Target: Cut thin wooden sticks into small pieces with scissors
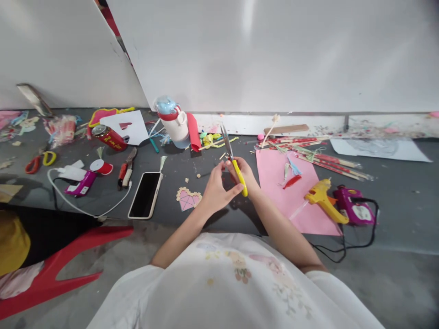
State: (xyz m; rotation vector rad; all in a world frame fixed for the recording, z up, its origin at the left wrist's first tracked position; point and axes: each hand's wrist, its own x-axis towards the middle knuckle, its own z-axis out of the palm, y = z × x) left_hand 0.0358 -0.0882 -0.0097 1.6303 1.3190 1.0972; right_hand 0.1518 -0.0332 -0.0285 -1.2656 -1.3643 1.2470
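Observation:
A pair of scissors (239, 176) with yellow handles is held up in front of me, its metal blades together and pointing away. My right hand (247, 176) is closed around the handles from the right. From the left, my left hand (217, 189) meets the scissors, its thumb on the lower end of the handle and its fingertips near the pivot. Just left of that hand lies a pink heart (189, 200) edged with small wooden pieces, partly hidden by my wrist. Two tiny wooden flower pieces (198, 176) lie beyond the heart.
Left are a phone (146, 195), pruning pliers (126, 169), a red can (109, 138) and a bottle (173, 122). To the right, a yellow glue gun (325, 198) rests on pink paper (272, 171) beside a purple box (355, 205) with a black cord. Wrapped sticks (329, 162) lie behind.

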